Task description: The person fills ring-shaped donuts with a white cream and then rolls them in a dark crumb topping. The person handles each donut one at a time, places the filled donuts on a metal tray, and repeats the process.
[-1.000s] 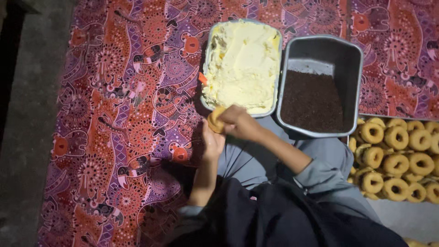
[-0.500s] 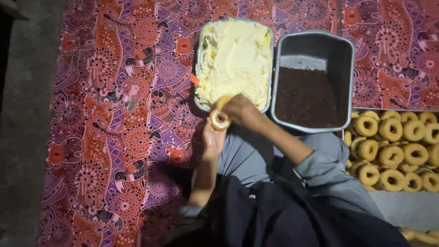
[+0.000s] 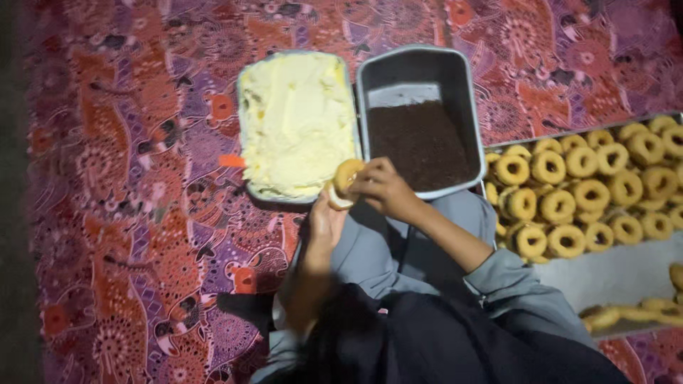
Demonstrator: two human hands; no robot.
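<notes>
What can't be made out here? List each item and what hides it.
Head view, the only one:
- Left hand: its fingers lie behind the doughnut, so its grip is unclear.
- Doughnut: its lower side is covered by both hands; the right hand wraps its right edge.
- Tray of doughnuts: cut off by the right edge.
- Orange item beside the cream tray: too small and dim to identify.
- Dark topping tray: contents too dim to identify.
</notes>
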